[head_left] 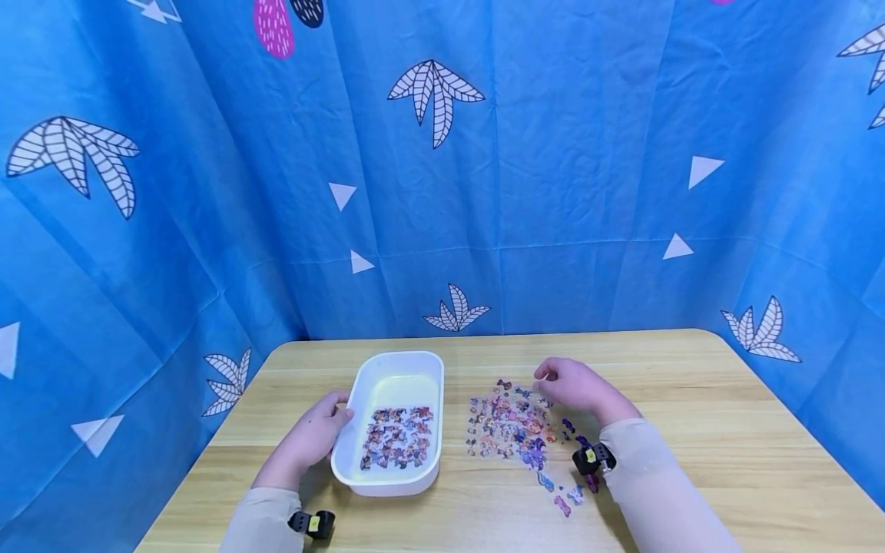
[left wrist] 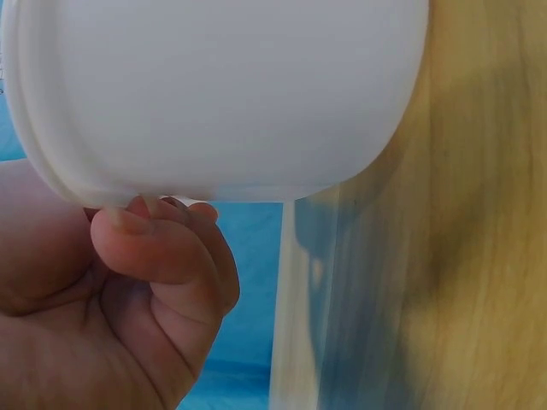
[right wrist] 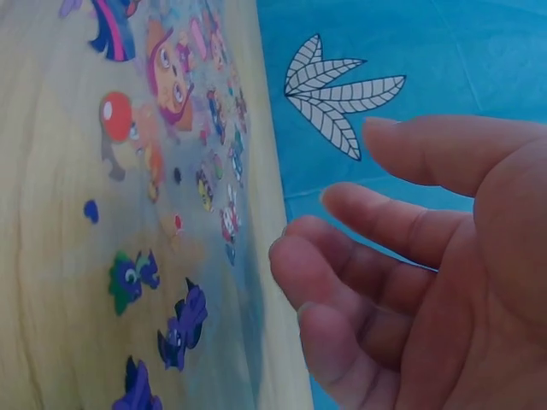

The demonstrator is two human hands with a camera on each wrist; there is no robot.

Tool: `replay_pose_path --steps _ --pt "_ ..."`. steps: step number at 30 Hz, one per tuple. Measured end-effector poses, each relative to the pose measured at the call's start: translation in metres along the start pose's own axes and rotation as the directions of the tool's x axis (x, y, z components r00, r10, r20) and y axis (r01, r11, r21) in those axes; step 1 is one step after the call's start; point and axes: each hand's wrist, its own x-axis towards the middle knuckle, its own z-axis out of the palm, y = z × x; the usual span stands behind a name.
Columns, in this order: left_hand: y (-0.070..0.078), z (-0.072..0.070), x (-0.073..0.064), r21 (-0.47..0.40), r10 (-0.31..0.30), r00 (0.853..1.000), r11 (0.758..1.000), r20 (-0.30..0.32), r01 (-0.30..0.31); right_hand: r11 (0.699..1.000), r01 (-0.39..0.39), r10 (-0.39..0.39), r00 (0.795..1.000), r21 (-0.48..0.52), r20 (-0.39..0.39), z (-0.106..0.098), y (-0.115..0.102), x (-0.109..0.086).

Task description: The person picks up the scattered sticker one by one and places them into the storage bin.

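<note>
"Pale sleeves (head_left: 664,491) lie closest, crossing the bottom edge, each with a black camera (head_left: 588,459) strapped at the wrist. What about the left grip (head_left: 314,434)?"

"Clamped on a white tub (head_left: 397,386), at its left side. The left wrist view shows the fingers curled up against the rim."

"And where does the tub stand?"

"On the wooden bench (head_left: 698,392), left of the middle, its long side running away from the person. Small cartoon stickers (head_left: 396,438) cover the nearer part of its floor; the far part shows plain white."

"How is the right grip (head_left: 577,384)?"

"Apart. From the right wrist, the thumb stands clear of the bent fingers, with nothing visible between them. It hovers by the far right corner of the other batch of stickers (head_left: 512,426). Whether a fingertip brushes one, I can't tell."

"That batch is where, exactly?"

"Flat on the bench, right of the tub and well clear of its wall, crowded close together. A blue sticker (head_left: 546,481) and a pink sticker (head_left: 562,505) lie toward the person, and purple stickers (right wrist: 184,329) lie near the right wrist."

"Behind it all?"

"Blue cloth (head_left: 567,169), printed with white leaves and triangles."
</note>
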Motion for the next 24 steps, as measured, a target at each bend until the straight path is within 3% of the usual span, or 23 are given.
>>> replay_pose_path --steps 15,24 --pt "-0.001 0.001 -0.001 -0.003 0.001 1.000 1.000 -0.004 -0.001 0.992 0.038 -0.029 0.997 -0.121 0.070 0.025 -0.018 -0.002" --pt "0.001 0.000 -0.001 0.015 0.003 1.000 1.000 -0.003 -0.003 0.970 0.042 -0.026 0.997 -0.240 0.067 0.036 -0.024 -0.006"
